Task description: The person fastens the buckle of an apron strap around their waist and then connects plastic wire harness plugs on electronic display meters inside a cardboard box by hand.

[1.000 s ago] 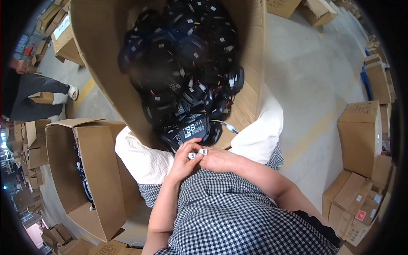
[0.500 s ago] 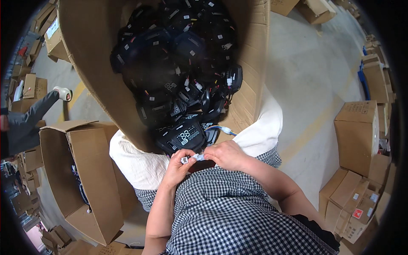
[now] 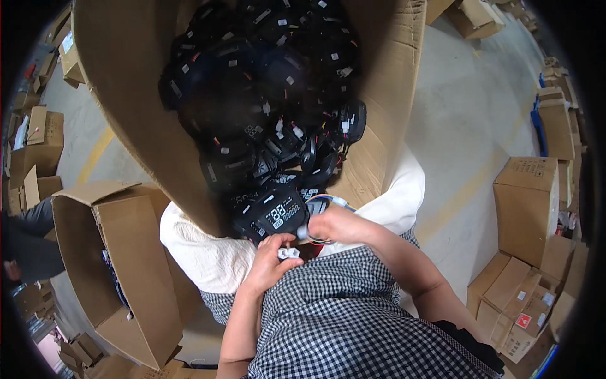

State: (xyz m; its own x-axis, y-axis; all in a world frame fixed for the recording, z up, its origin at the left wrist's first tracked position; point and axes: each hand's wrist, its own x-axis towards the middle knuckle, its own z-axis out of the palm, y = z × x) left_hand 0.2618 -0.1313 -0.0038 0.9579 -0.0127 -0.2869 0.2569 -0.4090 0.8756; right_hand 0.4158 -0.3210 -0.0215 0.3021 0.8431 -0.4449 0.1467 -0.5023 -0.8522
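Note:
My left hand [image 3: 270,264] is closed, thumb and fingers around small white plastic connectors [image 3: 289,253]. Just above and to the right, my right hand [image 3: 334,225] pinches a wire cable with a pale grey connector [image 3: 302,232] at its end. The cable's coloured wires loop behind that hand, past another white connector [image 3: 339,201]. Beyond both hands lies a black digital instrument display [image 3: 278,213], its face with pale digits turned up. It rests at the near end of a large cardboard box [image 3: 136,120] lying open toward me.
Inside the box is a heap of black display units [image 3: 252,114] with wire plugs. White cloth [image 3: 202,252] covers my legs on both sides of the opening. An open carton [image 3: 142,271] stands at left, stacked cartons [image 3: 527,208] at right. Another person's leg [image 3: 38,218] is at far left.
My hands have drawn apart: the right has moved up and right with the cable connector, and the left keeps the white connectors. The person at far left has moved lower in view.

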